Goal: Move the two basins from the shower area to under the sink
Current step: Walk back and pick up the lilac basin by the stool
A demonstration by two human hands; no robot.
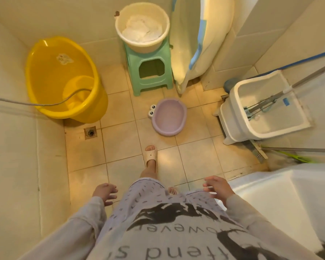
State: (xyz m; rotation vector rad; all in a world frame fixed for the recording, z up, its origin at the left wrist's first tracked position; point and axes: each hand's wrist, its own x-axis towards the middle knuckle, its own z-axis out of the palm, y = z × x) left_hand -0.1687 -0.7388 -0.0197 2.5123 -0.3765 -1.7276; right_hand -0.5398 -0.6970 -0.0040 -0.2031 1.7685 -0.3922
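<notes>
View from above of a person standing on a tiled bathroom floor [120, 139], looking down past a printed shirt and patterned shorts. Both hands hang low at the sides, empty, with fingers loosely spread. The left hand [105, 193] is over the floor near a tiled wall. The right hand [217, 187] is just beside the rim of a white fixture [281, 199] at the lower right.

Straight ahead of both hands, past a foot in a pale slipper [150, 154], a small purple basin [168, 117] with two cartoon eyes on its rim sits on the floor, well apart from either hand. Farther ahead, a cream basin [142, 27] holding white cloth rests on top of a green plastic stool [150, 72]. Ahead and left of the left hand, a large yellow tub [64, 77] stands in the corner with a grey hose [45, 104] running into it. Ahead and right of the right hand is a white mop sink [263, 107] with a mop handle resting in it.
</notes>
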